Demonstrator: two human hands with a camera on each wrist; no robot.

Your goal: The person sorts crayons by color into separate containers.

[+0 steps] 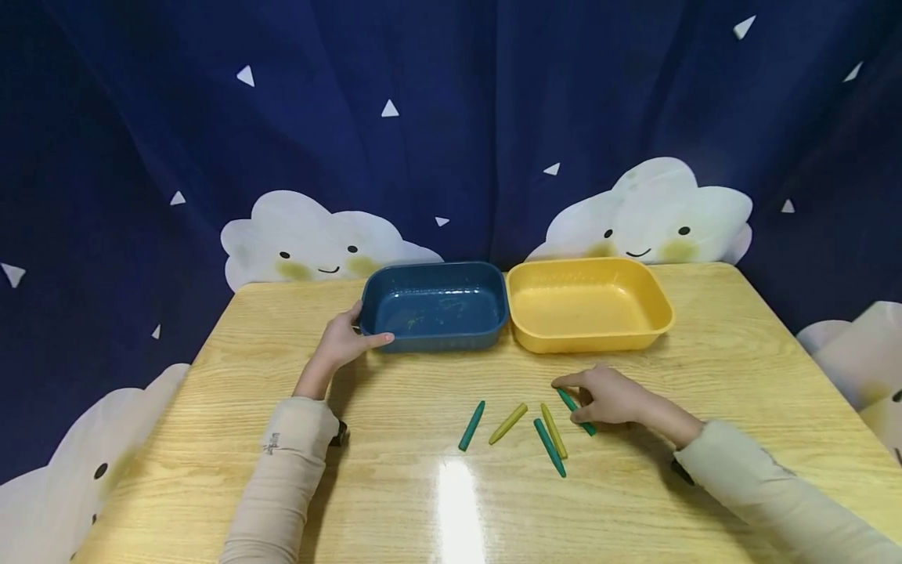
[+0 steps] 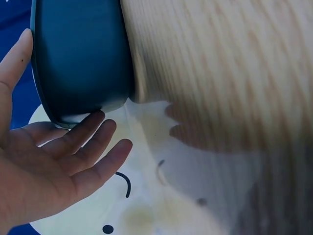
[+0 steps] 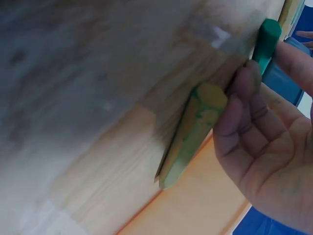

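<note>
My left hand (image 1: 341,338) rests against the left end of a blue plastic bin (image 1: 440,342). Its thumb lies along the front rim; in the left wrist view, loosely spread fingers (image 2: 95,139) touch the bin's end. At the right, my right hand (image 1: 611,394) pinches a green crayon (image 1: 568,399) between thumb and forefinger, low over the table. The right wrist view shows this green crayon (image 3: 266,41) and a yellow crayon (image 3: 190,139) with green smudges beside the curled fingers. That yellow crayon is hidden under the hand in the head view.
Left of my right hand lie two more green crayons (image 1: 472,425) and two yellow crayons (image 1: 508,424) on the wooden table (image 1: 395,486). A yellow bin (image 1: 592,343) stands against the blue one at the back. Behind hangs a dark blue curtain (image 1: 451,117) with clouds.
</note>
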